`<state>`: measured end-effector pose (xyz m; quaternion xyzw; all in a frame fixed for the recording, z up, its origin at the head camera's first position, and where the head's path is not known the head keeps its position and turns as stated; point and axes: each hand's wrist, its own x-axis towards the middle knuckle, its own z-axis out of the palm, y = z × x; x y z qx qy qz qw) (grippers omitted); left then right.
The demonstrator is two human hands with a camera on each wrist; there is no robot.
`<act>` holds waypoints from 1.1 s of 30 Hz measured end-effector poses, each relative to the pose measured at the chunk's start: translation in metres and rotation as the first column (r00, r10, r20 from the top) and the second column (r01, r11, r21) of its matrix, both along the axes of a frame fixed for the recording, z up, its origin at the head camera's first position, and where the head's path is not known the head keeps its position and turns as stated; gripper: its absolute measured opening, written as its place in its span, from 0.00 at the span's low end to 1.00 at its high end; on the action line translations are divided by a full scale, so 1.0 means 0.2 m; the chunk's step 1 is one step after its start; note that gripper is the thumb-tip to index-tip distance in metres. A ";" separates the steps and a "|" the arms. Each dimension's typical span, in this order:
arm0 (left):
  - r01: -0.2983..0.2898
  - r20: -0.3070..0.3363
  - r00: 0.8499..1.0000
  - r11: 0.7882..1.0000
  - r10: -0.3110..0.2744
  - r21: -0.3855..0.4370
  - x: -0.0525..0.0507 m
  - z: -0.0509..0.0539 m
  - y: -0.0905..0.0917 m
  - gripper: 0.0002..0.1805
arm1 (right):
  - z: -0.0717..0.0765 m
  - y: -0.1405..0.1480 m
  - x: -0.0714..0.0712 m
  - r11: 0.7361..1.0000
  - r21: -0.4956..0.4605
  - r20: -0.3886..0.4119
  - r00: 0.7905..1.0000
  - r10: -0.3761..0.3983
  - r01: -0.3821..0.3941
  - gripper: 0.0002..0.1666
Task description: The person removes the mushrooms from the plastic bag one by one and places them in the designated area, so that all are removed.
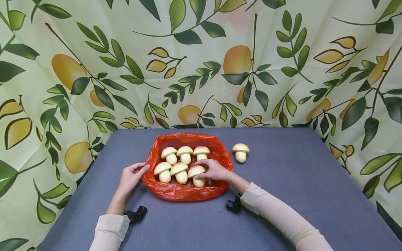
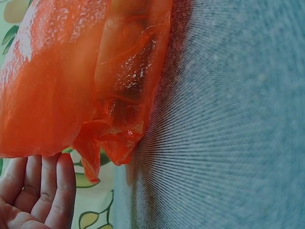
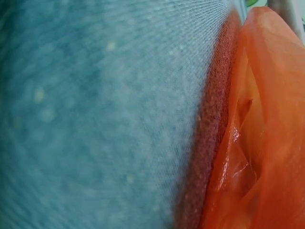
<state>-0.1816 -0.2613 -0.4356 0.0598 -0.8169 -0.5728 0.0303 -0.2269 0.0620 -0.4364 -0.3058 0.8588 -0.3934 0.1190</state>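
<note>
In the head view, the right hand (image 1: 214, 170) curls its thumb and fingers round the cap of a mushroom (image 1: 194, 171) at the front right inside an open red bag (image 1: 188, 196). Just left of those fingers and beyond them stand five other mushrooms (image 1: 179, 170), the six making two rows of three. A lone mushroom (image 1: 240, 150) is on the grey tabletop (image 1: 282, 167), outside the bag, to the right of the right fingers and farther back. The left hand (image 1: 130, 176) has its fingertips at the bag's left rim, thumb near fingers; whether they pinch it I cannot tell. In the left wrist view, four left fingers extend side by side, tips meeting the bag's edge, with a crumpled fold beside them. The right wrist view shows the bag's translucent side against the tabletop; the right fingers are out of sight there.
</note>
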 end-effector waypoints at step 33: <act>0.003 0.015 1.000 1.000 -0.003 0.025 0.00 0.01 0.01 0.22 | 0.14 0.05 0.01 0.995 -0.099 0.027 0.999 -0.023 0.026 0.31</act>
